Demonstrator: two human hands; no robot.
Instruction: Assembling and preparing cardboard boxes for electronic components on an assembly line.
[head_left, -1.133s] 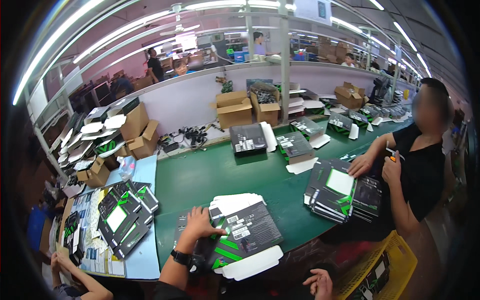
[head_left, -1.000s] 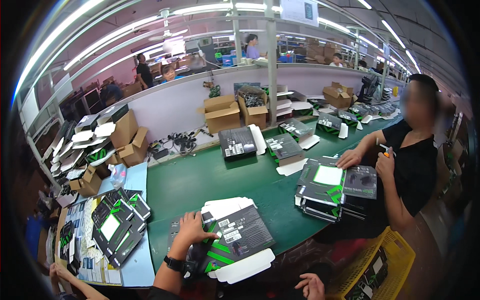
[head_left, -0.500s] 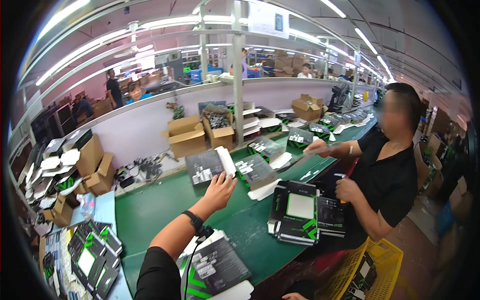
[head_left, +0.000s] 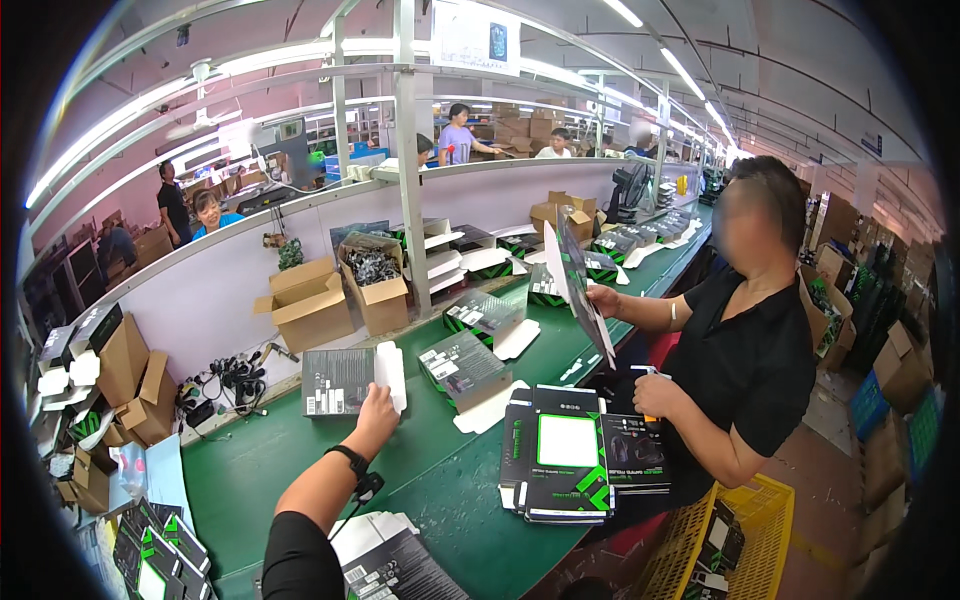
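Observation:
My left hand (head_left: 377, 412), with a band on the wrist, reaches over the green belt. Its fingers are closed on the edge of a black printed box (head_left: 335, 382), where a white flap (head_left: 391, 378) stands out on the right. Right of it lies another black box (head_left: 462, 365) with its white flap out. In front of me, partly under my arm, is a black box (head_left: 405, 570) with white flaps. My right hand is out of view.
At right a co-worker holds up a flat black carton (head_left: 575, 285), beside a stack of flattened cartons (head_left: 560, 450). A yellow basket (head_left: 770, 530) stands below. Cardboard boxes (head_left: 310, 305) and tangled cables (head_left: 235, 380) line the back. More boxes follow along the green belt (head_left: 250, 470).
My left hand has gone from spread fingers over the box to gripping its flap edge. The co-worker's flat carton is now raised upright. My view has turned right; the right hand's fingertips have left it.

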